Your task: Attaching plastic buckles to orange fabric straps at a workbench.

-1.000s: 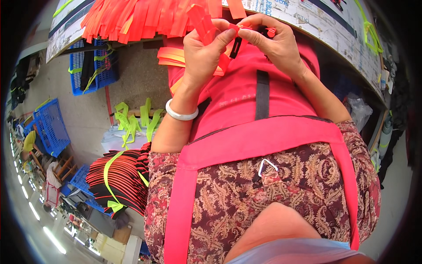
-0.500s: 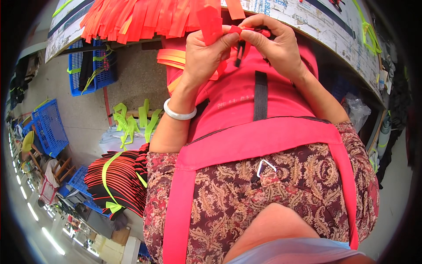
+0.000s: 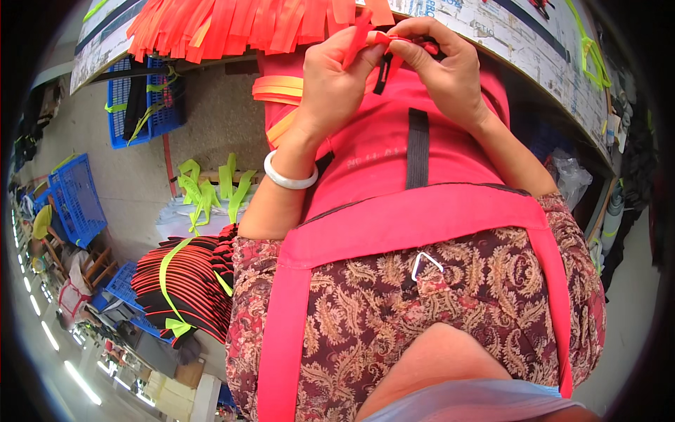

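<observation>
Both hands meet close together at the near edge of the table, above my pink apron (image 3: 365,158). My left hand (image 3: 334,88) is closed on an orange-red fabric strip (image 3: 357,39), whose loose end stands up past the fingers. Thumb and forefinger of my right hand (image 3: 446,70) pinch the same strip where it reaches across between the hands. A small black strap piece (image 3: 382,74) hangs below the fingertips. More red and black material is bunched in the right palm, mostly hidden by the fingers.
Many orange-red strips (image 3: 232,28) hang over the edge of the table (image 3: 506,42). Blue crates (image 3: 77,200) stand on the floor at left. Beside me lies a bundle of black-and-red pieces (image 3: 186,285) tied with yellow-green strip. Yellow-green strips (image 3: 204,193) lie beyond it.
Both hands have risen slightly. My left hand has turned so its back shows more, and the strip's upright end has tilted. The strip stays between the hands.
</observation>
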Motion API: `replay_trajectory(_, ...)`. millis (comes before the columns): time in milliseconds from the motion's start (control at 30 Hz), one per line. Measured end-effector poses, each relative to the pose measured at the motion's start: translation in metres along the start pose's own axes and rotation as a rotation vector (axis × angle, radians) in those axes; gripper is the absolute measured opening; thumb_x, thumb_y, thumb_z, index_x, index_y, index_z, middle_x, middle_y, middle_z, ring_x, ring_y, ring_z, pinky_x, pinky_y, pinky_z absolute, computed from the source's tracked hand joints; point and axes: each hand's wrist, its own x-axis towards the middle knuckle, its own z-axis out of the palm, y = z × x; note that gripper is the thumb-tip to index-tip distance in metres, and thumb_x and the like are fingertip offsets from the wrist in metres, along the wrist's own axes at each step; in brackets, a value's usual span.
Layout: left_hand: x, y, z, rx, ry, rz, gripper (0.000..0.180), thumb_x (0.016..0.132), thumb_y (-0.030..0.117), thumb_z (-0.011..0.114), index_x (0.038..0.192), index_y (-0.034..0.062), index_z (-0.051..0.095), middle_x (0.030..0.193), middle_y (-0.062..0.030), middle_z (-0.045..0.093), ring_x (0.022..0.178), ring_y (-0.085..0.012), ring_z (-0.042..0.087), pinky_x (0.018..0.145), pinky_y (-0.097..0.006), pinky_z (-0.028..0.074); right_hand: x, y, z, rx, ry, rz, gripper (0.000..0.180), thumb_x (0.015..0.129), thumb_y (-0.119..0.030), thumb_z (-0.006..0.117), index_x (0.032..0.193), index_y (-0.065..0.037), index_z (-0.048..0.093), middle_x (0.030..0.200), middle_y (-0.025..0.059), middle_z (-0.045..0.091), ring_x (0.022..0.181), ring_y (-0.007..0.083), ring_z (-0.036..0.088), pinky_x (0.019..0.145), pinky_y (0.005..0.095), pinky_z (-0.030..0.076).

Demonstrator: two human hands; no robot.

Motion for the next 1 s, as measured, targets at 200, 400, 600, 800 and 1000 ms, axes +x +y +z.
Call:
replay_trajectory(200, 0.000, 0.004, -0.005, -0.429, -0.080, -0.283, 0.014, 0.088, 0.006, 0.062, 0.101, 0.0028, 0.069, 0.070, 0.0044, 0.058, 0.057, -0.0016, 0.046, 0.049, -0.019, 0.033, 0.001, -0.009, -0.012, 0.417, -0.091, 0.481, 0.014, 0.093, -0.014, 0.059, 0.101, -0.003, 0.061, 0.062, -0.0061, 0.049, 0.046, -0.0017, 0.032, 0.041, 0.0158, 0.021)
replay_trajectory(400, 0.000, 0.003, -0.007, -0.146, -0.046, -0.226, 0.014, 0.087, 0.010, 0.065, 0.098, 0.0015, 0.069, 0.074, 0.0003, 0.065, 0.063, -0.0028, 0.054, 0.053, -0.019, 0.042, -0.001, -0.004, -0.010, 0.289, -0.095, 0.419, 0.017, 0.092, -0.015, 0.060, 0.104, -0.003, 0.061, 0.062, -0.0072, 0.050, 0.047, -0.0025, 0.034, 0.042, 0.0151, 0.022)
replay_trajectory(600, 0.000, -0.006, -0.005, 0.009, -0.006, -0.014, 0.016, 0.086, 0.011, 0.066, 0.098, -0.0005, 0.068, 0.075, -0.0005, 0.067, 0.067, -0.0056, 0.058, 0.059, -0.021, 0.047, 0.001, -0.004, -0.009, 0.194, -0.130, 0.366, 0.018, 0.091, -0.016, 0.062, 0.104, -0.004, 0.062, 0.071, -0.0053, 0.056, 0.051, -0.0024, 0.038, 0.044, 0.0138, 0.027)
replay_trajectory(800, -0.002, 0.007, -0.004, -0.060, -0.001, -0.061, 0.015, 0.087, 0.010, 0.065, 0.098, 0.0000, 0.069, 0.072, -0.0002, 0.065, 0.062, -0.0043, 0.056, 0.054, -0.020, 0.044, 0.001, 0.005, -0.008, 0.206, -0.118, 0.164, 0.021, 0.089, -0.013, 0.064, 0.108, -0.005, 0.063, 0.083, -0.0032, 0.060, 0.055, -0.0020, 0.041, 0.046, 0.0133, 0.030)
replay_trajectory(1000, 0.001, 0.002, -0.010, -0.258, -0.025, -0.211, 0.015, 0.086, 0.008, 0.066, 0.097, -0.0007, 0.068, 0.062, 0.0003, 0.059, 0.049, -0.0042, 0.049, 0.044, -0.020, 0.037, 0.008, -0.014, -0.007, 0.218, -0.176, 0.379, 0.019, 0.090, -0.015, 0.063, 0.105, -0.003, 0.062, 0.077, -0.0034, 0.059, 0.054, -0.0026, 0.038, 0.044, 0.0141, 0.027)
